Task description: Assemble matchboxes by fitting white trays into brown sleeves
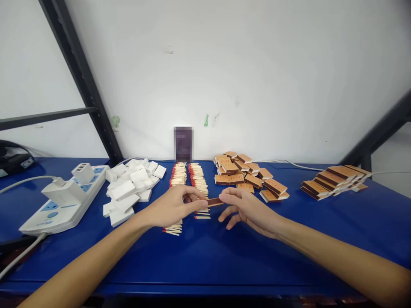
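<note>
A brown-sided matchbox [215,202] is held level above the blue table between my two hands. My left hand [176,206] is closed on its left end, thumb in front. My right hand [250,210] has thumb and index finger at the right end, with the other fingers curled loosely below. Beneath and behind my left hand lie two columns of red-tipped matches [179,176]. Behind my right hand is a loose pile of orange matchboxes [253,180]. Whether the held box has matches inside cannot be seen.
White box trays [123,190] are heaped at the left, beside a white power strip [69,214] with plugged-in chargers. Stacked matchboxes [330,179] stand at the right. A pixelated dark panel [183,143] is against the wall. Dark metal posts [83,81] frame the blue table [199,265].
</note>
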Available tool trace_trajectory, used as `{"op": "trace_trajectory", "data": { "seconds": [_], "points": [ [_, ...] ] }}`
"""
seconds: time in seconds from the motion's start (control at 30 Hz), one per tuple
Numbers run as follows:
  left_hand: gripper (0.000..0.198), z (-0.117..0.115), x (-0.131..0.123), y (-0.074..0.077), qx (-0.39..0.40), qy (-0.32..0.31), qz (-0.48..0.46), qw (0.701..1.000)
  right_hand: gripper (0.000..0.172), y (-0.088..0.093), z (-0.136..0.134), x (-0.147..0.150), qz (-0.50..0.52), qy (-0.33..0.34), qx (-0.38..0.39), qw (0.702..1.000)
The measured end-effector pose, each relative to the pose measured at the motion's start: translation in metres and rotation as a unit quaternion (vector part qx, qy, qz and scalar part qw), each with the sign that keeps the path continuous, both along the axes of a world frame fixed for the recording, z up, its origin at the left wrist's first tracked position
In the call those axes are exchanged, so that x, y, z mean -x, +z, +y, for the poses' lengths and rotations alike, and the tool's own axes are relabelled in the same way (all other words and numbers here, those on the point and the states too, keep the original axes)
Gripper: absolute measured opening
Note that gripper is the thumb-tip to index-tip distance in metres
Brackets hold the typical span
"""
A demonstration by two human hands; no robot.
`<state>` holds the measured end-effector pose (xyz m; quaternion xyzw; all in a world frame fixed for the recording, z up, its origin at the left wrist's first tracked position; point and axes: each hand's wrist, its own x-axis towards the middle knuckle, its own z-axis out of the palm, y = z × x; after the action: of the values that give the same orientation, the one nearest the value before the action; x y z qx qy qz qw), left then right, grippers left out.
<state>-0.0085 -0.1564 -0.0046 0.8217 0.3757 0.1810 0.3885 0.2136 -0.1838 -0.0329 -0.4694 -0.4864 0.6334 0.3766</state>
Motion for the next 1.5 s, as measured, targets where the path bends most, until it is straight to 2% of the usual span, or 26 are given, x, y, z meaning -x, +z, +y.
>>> {"op": "trace_trajectory", "data": {
  "seconds": [0.2,0.3,0.37,0.43,0.5,0.53,0.67,0.83,0.9,1.0,1.13,1.2,1.27,1.37,1.5],
  "points": [
    [0.032,0.000,0.001,0.005,0.031,-0.039,-0.011,0.999,0.032,-0.004,0.002,-0.005,-0.036,0.031,-0.117,0.992],
    [0.026,-0.004,0.005,-0.003,-0.037,-0.044,-0.003,0.998,0.034,-0.012,-0.002,-0.010,-0.106,0.064,-0.189,0.974],
    [0.026,-0.005,0.007,-0.012,-0.135,-0.018,0.012,0.991,0.033,-0.018,-0.004,-0.012,-0.181,0.071,-0.272,0.943],
    [0.030,-0.006,0.008,-0.022,-0.214,0.002,0.040,0.976,0.037,-0.022,-0.006,-0.014,-0.261,0.064,-0.364,0.892],
    [0.032,-0.007,0.008,-0.030,-0.255,-0.002,0.066,0.965,0.039,-0.025,-0.006,-0.015,-0.318,0.064,-0.418,0.849],
    [0.032,-0.007,0.009,-0.033,-0.268,-0.008,0.076,0.960,0.040,-0.027,-0.006,-0.016,-0.334,0.064,-0.429,0.837],
    [0.031,-0.009,0.009,-0.039,-0.315,-0.009,0.100,0.944,0.039,-0.031,-0.007,-0.029,-0.369,0.052,-0.427,0.824],
    [0.030,-0.008,0.010,-0.042,-0.336,-0.014,0.116,0.935,0.022,-0.034,-0.014,-0.063,-0.401,0.021,-0.391,0.828],
    [0.029,-0.008,0.009,-0.044,-0.337,-0.014,0.117,0.934,0.032,-0.032,-0.018,-0.069,-0.407,0.020,-0.387,0.827],
    [0.029,-0.007,0.009,-0.045,-0.349,-0.011,0.118,0.929,0.054,-0.030,-0.017,-0.059,-0.396,0.060,-0.427,0.810],
    [0.027,-0.008,0.009,-0.044,-0.361,-0.008,0.123,0.924,0.043,-0.030,-0.008,-0.034,-0.381,0.099,-0.497,0.773],
    [0.025,-0.008,0.009,-0.044,-0.361,-0.005,0.123,0.924,0.038,-0.032,-0.004,-0.032,-0.377,0.100,-0.516,0.763],
    [0.023,-0.009,0.010,-0.043,-0.365,-0.002,0.120,0.923,0.036,-0.035,-0.005,-0.042,-0.373,0.088,-0.518,0.765],
    [0.024,-0.009,0.011,-0.044,-0.371,0.000,0.120,0.921,0.034,-0.039,-0.010,-0.075,-0.393,0.039,-0.500,0.771],
    [0.027,-0.007,0.012,-0.044,-0.367,0.001,0.120,0.922,0.035,-0.033,-0.009,-0.121,-0.463,-0.061,-0.494,0.733]
  ]
}}
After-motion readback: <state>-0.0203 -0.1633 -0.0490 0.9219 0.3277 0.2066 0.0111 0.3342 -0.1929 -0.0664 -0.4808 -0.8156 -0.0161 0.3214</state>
